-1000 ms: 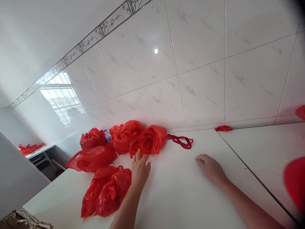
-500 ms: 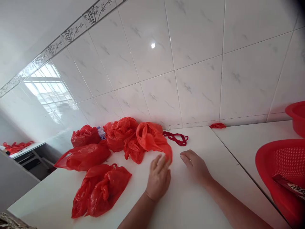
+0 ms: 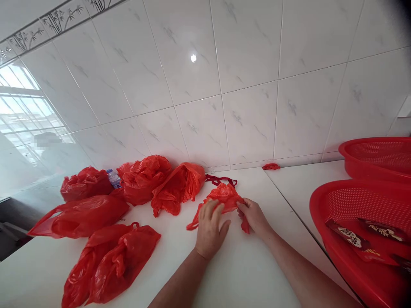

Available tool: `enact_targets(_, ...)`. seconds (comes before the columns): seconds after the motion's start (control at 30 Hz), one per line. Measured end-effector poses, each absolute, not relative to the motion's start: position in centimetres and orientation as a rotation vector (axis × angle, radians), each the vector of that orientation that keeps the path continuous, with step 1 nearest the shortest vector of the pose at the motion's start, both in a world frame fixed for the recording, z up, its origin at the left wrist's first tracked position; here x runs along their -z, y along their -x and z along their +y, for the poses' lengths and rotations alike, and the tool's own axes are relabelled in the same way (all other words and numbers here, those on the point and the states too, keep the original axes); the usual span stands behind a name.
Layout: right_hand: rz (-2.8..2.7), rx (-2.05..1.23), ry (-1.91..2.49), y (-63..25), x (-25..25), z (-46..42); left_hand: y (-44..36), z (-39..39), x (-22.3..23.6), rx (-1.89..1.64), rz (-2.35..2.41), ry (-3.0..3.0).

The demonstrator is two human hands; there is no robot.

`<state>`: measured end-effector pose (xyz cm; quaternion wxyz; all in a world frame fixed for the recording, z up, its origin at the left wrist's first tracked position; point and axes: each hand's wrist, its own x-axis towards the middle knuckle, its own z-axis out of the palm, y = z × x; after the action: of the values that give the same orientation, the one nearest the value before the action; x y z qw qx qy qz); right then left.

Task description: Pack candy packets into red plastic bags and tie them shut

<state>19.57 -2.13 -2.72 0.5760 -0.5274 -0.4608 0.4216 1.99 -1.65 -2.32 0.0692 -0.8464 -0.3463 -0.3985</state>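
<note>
A crumpled red plastic bag (image 3: 224, 194) lies on the white table in front of me. My right hand (image 3: 253, 216) pinches its right edge between thumb and fingers, and a strip of the bag hangs below the grip. Over the bag's left part is my left hand (image 3: 210, 229), fingers spread and thumb out; whether it touches the film I cannot tell. Just behind the bag lies a dark red strap loop (image 3: 221, 179). To the left sits a loosely bunched red bag (image 3: 180, 186).
Several filled red bags (image 3: 109, 261) stand at left, with a plastic bottle (image 3: 114, 179) among them. At right are a red perforated basket (image 3: 324, 209) holding dark red packets (image 3: 349, 237) and a second red basket (image 3: 349, 167). A tiled wall (image 3: 250, 119) borders the table (image 3: 257, 273).
The view has swung right, showing more of the baskets. A red bag has come away from the pile to the middle, and my right hand has taken hold of its edge.
</note>
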Motion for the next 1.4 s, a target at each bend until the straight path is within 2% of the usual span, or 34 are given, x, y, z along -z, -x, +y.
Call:
enact_targets(0.1, -1.092, -1.134, 1.168, -20.5, 2.4, -2.5, -1.0, -0.3, 2.3, 1.262, -1.423, 2.376)
enact_targets(0.2, -1.030, -1.241, 1.104, -21.2, 2.3, -2.6, 0.1, 0.6, 2.4, 1.367, -1.758, 2.530)
enact_targets(0.37, -0.771, -1.331, 0.918, -21.9, 2.4, -2.1, 1.5, 0.8, 2.5, 1.697, -1.995, 2.581)
enact_targets(0.53, -0.693, -1.372, 0.808, -22.4, 2.0, -2.4, 1.6, 1.0, 2.4, 2.272, -2.159, 2.280)
enact_targets(0.7, -1.144, -1.454, 0.965, -22.7, 0.6, -3.7, 2.4, 1.4, 2.1, 2.972, -2.225, 1.979)
enact_targets(0.87, -1.097, -1.151, 1.314, -21.8, 0.7, -3.1, 3.3, 1.8, 1.6, 3.425, -2.267, 1.571)
enact_targets(1.03, -0.855, -0.964, 1.436, -22.0, 1.9, -2.0, 2.8, 1.2, 1.3, 3.491, -2.234, 1.444)
enact_targets(1.27, -0.937, -1.121, 1.322, -23.6, 0.9, -2.9, 2.3, 0.1, 1.3, 3.337, -2.286, 1.612)
enact_targets(1.33, -1.010, -0.891, 1.424, -23.1, -0.1, -3.1, 2.1, 0.1, 1.4, 3.309, -2.302, 1.655)
enact_targets(1.4, -1.031, -0.387, 1.596, -21.8, -1.4, -3.5, 1.8, 0.0, 1.3, 3.284, -2.308, 1.710)
